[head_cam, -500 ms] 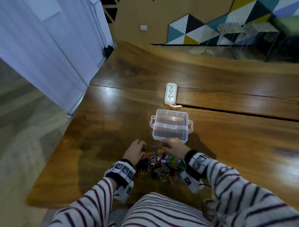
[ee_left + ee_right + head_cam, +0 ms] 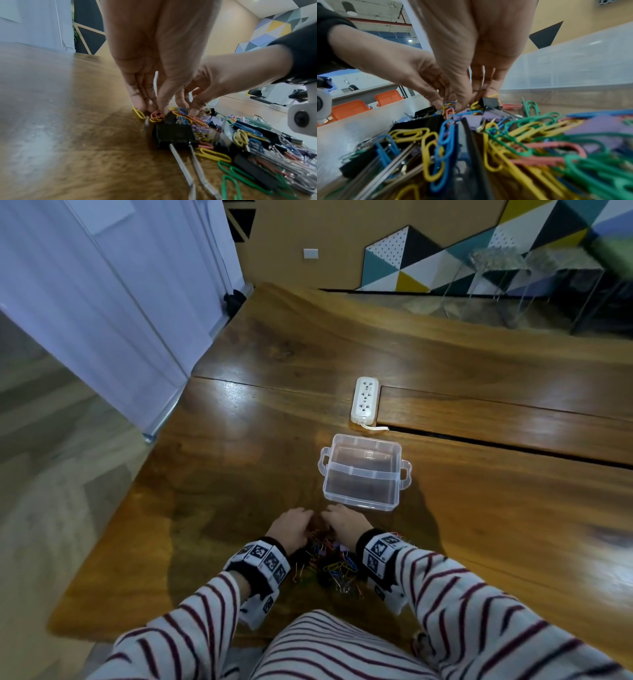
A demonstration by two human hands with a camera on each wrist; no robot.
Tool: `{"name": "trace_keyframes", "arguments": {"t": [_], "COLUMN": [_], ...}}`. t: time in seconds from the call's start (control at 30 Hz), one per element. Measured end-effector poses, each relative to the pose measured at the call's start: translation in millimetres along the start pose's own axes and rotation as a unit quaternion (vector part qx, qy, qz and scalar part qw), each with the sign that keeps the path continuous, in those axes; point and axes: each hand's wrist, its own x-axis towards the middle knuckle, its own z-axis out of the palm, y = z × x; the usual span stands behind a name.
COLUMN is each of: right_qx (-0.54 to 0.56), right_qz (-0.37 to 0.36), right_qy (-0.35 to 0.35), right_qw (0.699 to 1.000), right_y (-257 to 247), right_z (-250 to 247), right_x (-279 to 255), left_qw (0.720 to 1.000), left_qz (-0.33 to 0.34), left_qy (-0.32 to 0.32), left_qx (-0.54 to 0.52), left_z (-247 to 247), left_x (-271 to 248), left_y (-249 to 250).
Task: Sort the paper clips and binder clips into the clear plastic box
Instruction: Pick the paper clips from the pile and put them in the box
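A clear plastic box [image 2: 363, 470] stands open and empty on the wooden table. Just in front of it lies a pile of coloured paper clips [image 2: 337, 568] mixed with black binder clips [image 2: 173, 134]. My left hand [image 2: 294, 529] and right hand [image 2: 339, 522] meet at the pile's far edge, near the box. In the left wrist view my left hand [image 2: 150, 109] pinches red and yellow paper clips [image 2: 156, 115] with thumb against fingertips. In the right wrist view my right hand [image 2: 471, 104] digs curled fingertips into paper clips [image 2: 448, 109] beside a black binder clip [image 2: 489, 102].
A white power strip [image 2: 364, 400] lies behind the box beside a dark slot in the table [image 2: 239, 474]. The table's front edge runs just below the pile. The box wall [image 2: 573, 65] rises close on the right of my right hand.
Both hands have drawn together at the far edge of the pile, and they now cover most of the clips that lay between them.
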Motion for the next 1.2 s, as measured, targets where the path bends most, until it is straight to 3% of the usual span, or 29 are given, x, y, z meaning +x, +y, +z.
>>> {"name": "trace_keyframes", "arguments": {"t": [0.17,0.37,0.57,0.73,0.83,0.97,1.07,1.2], "right_qx": [0.076,0.232,0.292,0.349,0.322,0.202,0.079,-0.044], "right_qz": [0.021,0.036,0.088,0.139,0.153,0.150,0.066,-0.049], "right_qy": [0.006,0.041,0.097,0.166,0.165,0.155,0.162,0.058], "right_qw": [0.997,0.971,0.947,0.912,0.920,0.955,0.981,0.996], "right_y": [9,17,36,48,49,45,33,23], "right_z": [-8,-25,-42,-62,-66,-59,-46,-23], "right_x": [-3,-15,-34,-26,-15,-18,-32,-38], "left_qw": [1.000,0.994,0.962,0.943,0.940,0.945,0.952,0.965], "left_qz": [0.023,0.041,-0.023,-0.005,0.007,0.021,0.028,0.058], "left_qy": [-0.011,0.031,0.052,0.062,0.073,0.107,0.119,0.103], "left_qx": [-0.009,-0.095,-0.267,-0.327,-0.332,-0.307,-0.281,-0.232], "left_z": [-3,-16,-30,-47,-57,-67,-72,-69], "left_x": [-2,-7,-18,-14,-1,24,44,64], "left_y": [-1,-9,-29,-20,-6,11,24,39]}}
